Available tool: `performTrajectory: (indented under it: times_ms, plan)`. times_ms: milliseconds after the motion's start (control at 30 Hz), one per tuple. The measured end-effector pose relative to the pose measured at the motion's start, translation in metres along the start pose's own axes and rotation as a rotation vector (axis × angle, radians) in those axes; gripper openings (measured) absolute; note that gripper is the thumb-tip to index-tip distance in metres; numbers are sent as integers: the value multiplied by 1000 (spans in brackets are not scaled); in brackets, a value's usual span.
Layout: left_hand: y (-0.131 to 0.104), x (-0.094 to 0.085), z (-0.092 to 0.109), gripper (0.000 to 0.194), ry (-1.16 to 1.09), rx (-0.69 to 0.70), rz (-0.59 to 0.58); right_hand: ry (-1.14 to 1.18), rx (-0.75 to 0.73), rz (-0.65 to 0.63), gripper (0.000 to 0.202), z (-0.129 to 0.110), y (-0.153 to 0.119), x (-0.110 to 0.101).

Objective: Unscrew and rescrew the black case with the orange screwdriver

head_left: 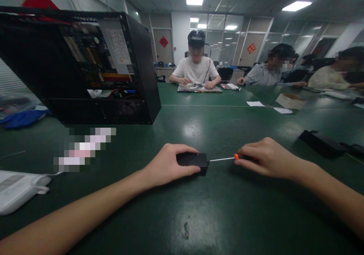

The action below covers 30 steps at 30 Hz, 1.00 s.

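Note:
On the green table (pixel 199 209), a small black box (pixel 193 159) is gripped by my left hand (pixel 167 164), with the thumb on the near side and the fingers on the far side. My right hand (pixel 267 158) is closed around the orange and black handle of a screwdriver (pixel 222 159). The metal shaft lies nearly level and points left, its tip at the right end of the box. Whether the tip sits in a screw is too small to tell.
An open black computer case (pixel 142 69) stands at the back left. Nearer are a white device (pixel 17 190) and a blue cloth (pixel 22 118). A black adapter (pixel 322 143) lies at right. Across the table sit several people, with a cardboard box (pixel 290 100) at the right.

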<state>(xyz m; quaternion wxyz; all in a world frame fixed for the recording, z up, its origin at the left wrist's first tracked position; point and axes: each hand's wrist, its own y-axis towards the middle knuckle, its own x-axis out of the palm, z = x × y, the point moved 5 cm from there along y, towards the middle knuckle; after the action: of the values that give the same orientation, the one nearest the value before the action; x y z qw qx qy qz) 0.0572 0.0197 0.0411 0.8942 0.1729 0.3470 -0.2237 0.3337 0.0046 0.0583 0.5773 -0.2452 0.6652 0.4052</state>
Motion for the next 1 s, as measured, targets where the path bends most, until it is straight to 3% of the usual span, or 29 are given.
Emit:
performTrajectory:
  times_ms: [333, 733, 1000]
  plan:
    - [-2, 4, 4, 41, -11, 114, -64, -54, -45, 49, 30, -3, -4, -17]
    - [-3, 7, 6, 39, -12, 126, -42, -88, -3, 5, 34, 1, -5, -19]
    - [-3, 11, 9, 38, -25, 152, -50, -63, -13, -17, 35, -6, 1, -8]
